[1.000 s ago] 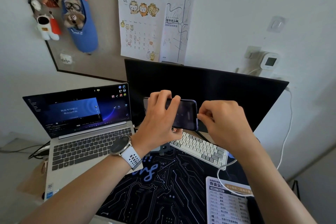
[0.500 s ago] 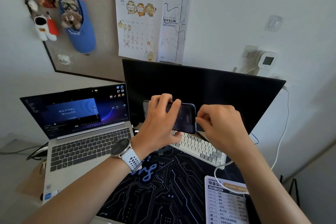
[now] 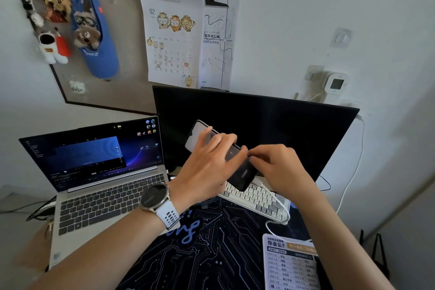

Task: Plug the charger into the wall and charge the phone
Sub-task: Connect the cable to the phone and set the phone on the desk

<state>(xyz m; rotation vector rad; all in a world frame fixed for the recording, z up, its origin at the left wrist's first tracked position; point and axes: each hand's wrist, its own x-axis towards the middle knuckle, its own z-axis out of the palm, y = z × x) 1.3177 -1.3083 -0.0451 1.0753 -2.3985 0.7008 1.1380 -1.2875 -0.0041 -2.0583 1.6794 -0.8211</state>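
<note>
My left hand (image 3: 207,167), with a white-strapped watch on the wrist, grips a dark phone (image 3: 243,173) in front of the black monitor (image 3: 282,125). The phone is tilted, top end up-left, bottom end down-right. A white connector (image 3: 257,181) sits in its bottom end. My right hand (image 3: 282,169) has its fingertips pinched on the phone's right side edge. From the connector a white cable (image 3: 354,169) runs under my right hand, loops over the keyboard and climbs the wall to behind the monitor's right corner; its plug end is hidden.
An open laptop (image 3: 98,172) stands at the left. A white keyboard (image 3: 256,198) lies under the phone on a dark circuit-print desk mat (image 3: 211,254), with a printed card (image 3: 292,266) at the right. A white display device (image 3: 336,82) and a plug (image 3: 314,73) hang on the wall.
The phone has turned from lying level to tilted, with its connector end now pointing down-right. My right fingers moved from that end to the phone's side edge.
</note>
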